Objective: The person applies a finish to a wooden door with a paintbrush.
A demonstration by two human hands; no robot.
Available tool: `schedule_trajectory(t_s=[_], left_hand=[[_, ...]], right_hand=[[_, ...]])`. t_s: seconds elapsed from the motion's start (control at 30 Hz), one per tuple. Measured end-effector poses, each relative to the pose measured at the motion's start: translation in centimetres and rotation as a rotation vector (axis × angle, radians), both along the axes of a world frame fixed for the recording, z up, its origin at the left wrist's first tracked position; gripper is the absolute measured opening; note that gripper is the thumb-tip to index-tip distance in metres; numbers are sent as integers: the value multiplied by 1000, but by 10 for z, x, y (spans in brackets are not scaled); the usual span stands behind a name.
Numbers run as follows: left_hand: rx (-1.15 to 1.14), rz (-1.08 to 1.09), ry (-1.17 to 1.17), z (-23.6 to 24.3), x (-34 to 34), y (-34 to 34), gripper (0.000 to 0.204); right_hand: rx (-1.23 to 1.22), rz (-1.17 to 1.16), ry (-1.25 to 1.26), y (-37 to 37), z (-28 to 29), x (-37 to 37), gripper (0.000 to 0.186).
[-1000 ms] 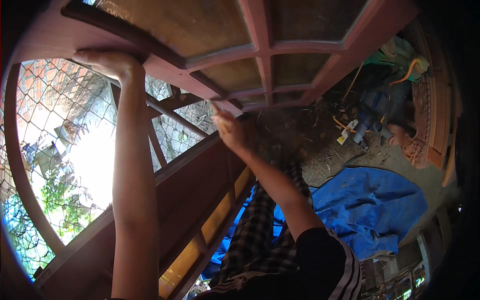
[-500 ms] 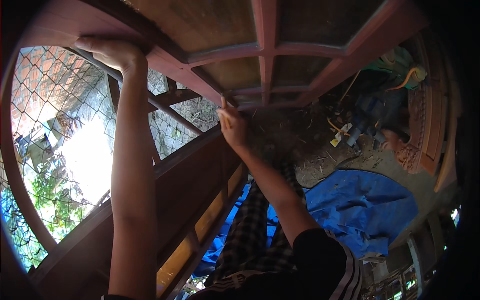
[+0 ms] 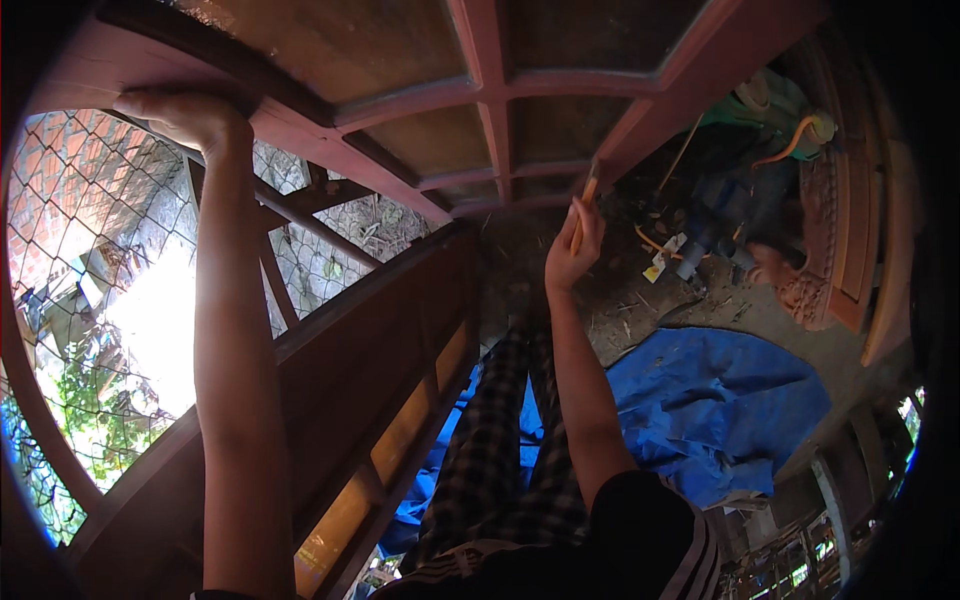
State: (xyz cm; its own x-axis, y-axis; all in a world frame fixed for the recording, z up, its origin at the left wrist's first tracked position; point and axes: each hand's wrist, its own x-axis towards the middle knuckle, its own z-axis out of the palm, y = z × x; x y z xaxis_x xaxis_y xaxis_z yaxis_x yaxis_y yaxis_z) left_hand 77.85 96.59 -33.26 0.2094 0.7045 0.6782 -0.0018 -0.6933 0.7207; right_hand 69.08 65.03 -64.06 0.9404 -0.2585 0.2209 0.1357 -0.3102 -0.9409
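A reddish-brown wooden door with glass panes [image 3: 487,88] stands before me, filling the top of the view. My left hand [image 3: 190,118] grips its left edge, the arm stretched far forward; part of the fingers is hidden. In my right hand [image 3: 574,250] is a slim paintbrush [image 3: 587,190] with a yellow-orange handle. Its tip points up at the lower right part of the door's frame; whether it touches the wood I cannot tell.
Another dark wooden panel with amber panes [image 3: 405,430] leans at my left. Beyond it is a chain-link fence [image 3: 95,190]. A blue tarp [image 3: 715,410] covers floor at my right. Carved wooden furniture [image 3: 815,260] and a green container [image 3: 775,105] stand farther right.
My right hand has moved the paintbrush rightward, from the door's lower left edge to its lower right side. My left hand keeps its grip on the edge; the view has shifted slightly.
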Motion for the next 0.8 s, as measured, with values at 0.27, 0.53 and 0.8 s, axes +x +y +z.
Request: schedule_trajectory(t_s=[0.27,0.53,0.8], left_hand=[[-15,14,16,-29,1,-1,91],[-13,-198,-20,-129,-3,18,83],[16,-302,28,-210,12,34,80]], right_hand=[[51,455,152,23,-60,-42,12],[-63,599,346,74,-243,-67,13],[-2,499,456,119,-376,-28,17]])
